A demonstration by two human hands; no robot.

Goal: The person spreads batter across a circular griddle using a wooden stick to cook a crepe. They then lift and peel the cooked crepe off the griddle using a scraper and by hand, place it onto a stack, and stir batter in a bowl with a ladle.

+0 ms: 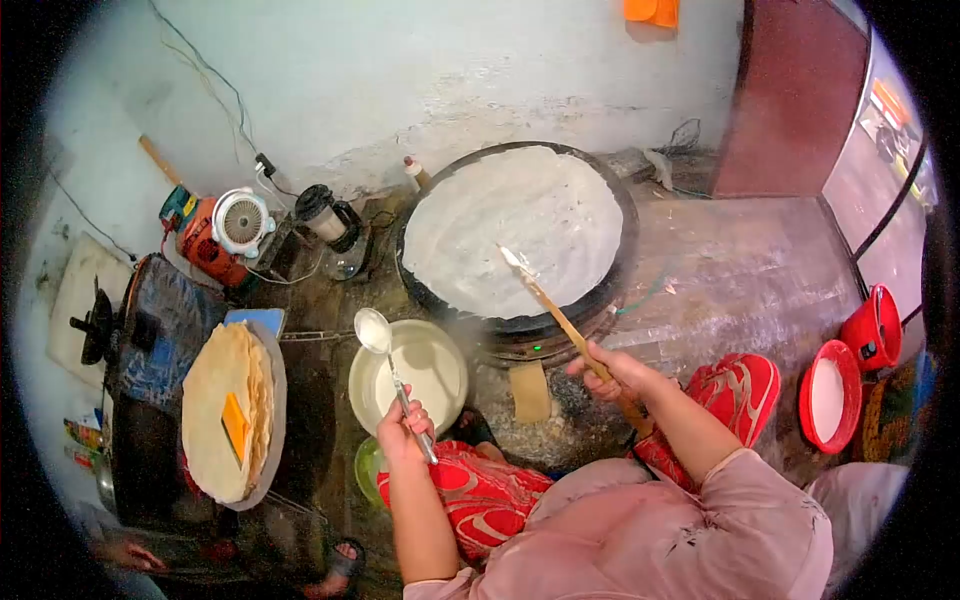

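Observation:
My left hand [404,432] is closed around the metal handle of a ladle [373,330], whose bowl is coated with white batter. The ladle is over the rim of a pale bucket [362,400] with creamy batter inside. In my right hand [617,372] is a long wooden batter spreader [556,311], its tip white with batter. That tip is over a large round griddle [628,235]; whether it touches the surface I cannot tell. A thin white batter layer [510,215] covers most of the griddle.
A stack of thin round crepes [215,400] with a yellow scraper [235,425] on top stands at left. Behind it are a blender [328,218] and a white fan blower [243,222]. Red buckets [808,400] stand at right. Another person's foot [343,565] shows at lower left.

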